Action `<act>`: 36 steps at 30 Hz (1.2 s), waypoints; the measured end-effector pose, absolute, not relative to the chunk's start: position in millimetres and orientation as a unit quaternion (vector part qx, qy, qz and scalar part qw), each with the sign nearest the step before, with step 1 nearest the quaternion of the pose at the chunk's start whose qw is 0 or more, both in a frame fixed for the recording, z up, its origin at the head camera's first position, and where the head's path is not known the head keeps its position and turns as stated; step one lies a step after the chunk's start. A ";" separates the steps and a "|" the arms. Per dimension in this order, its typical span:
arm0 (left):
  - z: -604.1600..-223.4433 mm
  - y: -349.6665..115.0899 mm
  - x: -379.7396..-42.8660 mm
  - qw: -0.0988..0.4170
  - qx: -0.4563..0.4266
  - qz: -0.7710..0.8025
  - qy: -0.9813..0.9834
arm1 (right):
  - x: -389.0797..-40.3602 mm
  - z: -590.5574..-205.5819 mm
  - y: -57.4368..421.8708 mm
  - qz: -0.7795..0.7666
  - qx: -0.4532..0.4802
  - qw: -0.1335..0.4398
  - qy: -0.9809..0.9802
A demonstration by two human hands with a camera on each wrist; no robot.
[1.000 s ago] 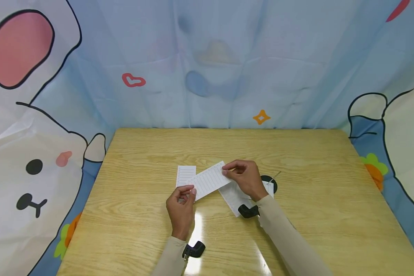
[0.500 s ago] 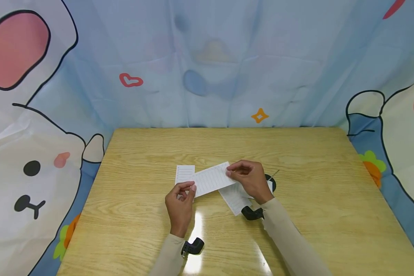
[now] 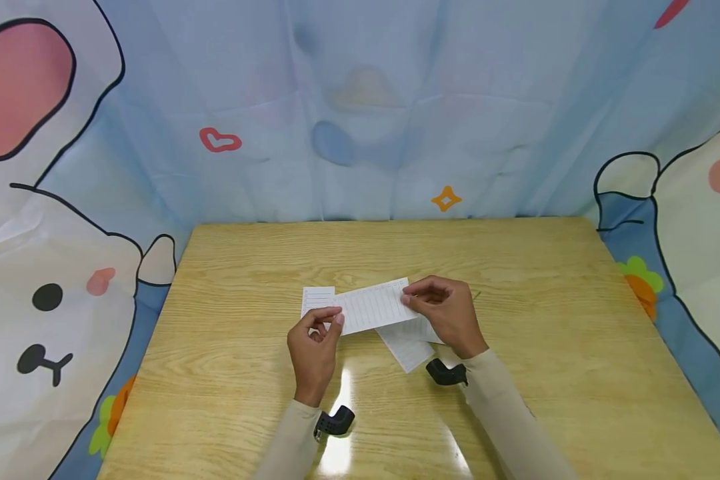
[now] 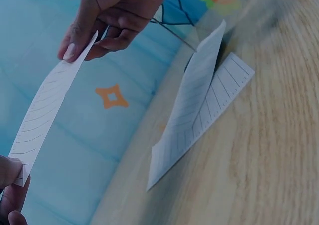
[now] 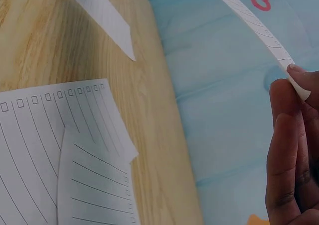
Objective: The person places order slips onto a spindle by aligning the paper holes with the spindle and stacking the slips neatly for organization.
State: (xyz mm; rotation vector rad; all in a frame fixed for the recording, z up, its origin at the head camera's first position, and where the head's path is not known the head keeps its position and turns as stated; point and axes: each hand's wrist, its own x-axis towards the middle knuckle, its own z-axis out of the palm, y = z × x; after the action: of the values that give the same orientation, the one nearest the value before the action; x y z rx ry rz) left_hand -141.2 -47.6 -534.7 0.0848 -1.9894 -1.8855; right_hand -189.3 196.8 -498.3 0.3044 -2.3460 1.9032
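Head view: my left hand pinches the held strip near its close corner at the left end, and my right hand pinches the right end. Its long axis runs from one grip to the other, slanting so that the right end sits a little farther from my body. Just beyond my left fingers a separate lined slip lies on the wooden table, partly covered. Overlapping lined sheets lie on the near side of the held strip, between the two grips; my right hand is the closer one to them.

Left wrist view: the held strip leaves my left grip and climbs in a shallow bend to my right one, lifted off the table. The overlapping sheets are off to its side, and the upper one bows up a little.

Right wrist view: the held strip shows almost edge-on, curving away from my right fingers, a short tip poking past them. The overlapping sheets are below that grip; what looks to be the separate slip lies farther off, towards the left. I cannot tell how firmly either hand presses.
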 end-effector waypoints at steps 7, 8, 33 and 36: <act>-525.4 -44.8 -145.6 0.200 0.011 -0.674 -0.711 | -184.1 -488.9 201.6 0.625 0.099 0.069 -0.771; -524.2 -44.2 -146.5 0.201 0.008 -0.674 -0.711 | -183.5 -487.9 202.5 0.625 0.099 0.071 -0.771; -504.3 -22.9 -157.2 0.178 -0.051 -0.667 -0.722 | -167.5 -471.7 231.9 0.622 0.075 0.115 -0.771; -502.2 -19.4 -158.9 0.175 -0.060 -0.668 -0.721 | -165.7 -469.7 235.6 0.619 0.070 0.124 -0.773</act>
State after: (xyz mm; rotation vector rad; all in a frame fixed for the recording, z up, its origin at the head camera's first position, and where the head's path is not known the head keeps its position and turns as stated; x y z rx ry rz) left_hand -158.9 -19.4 -502.2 -0.1713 -2.0421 -1.8919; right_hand -165.7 235.6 -469.7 0.2043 -2.2535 1.8037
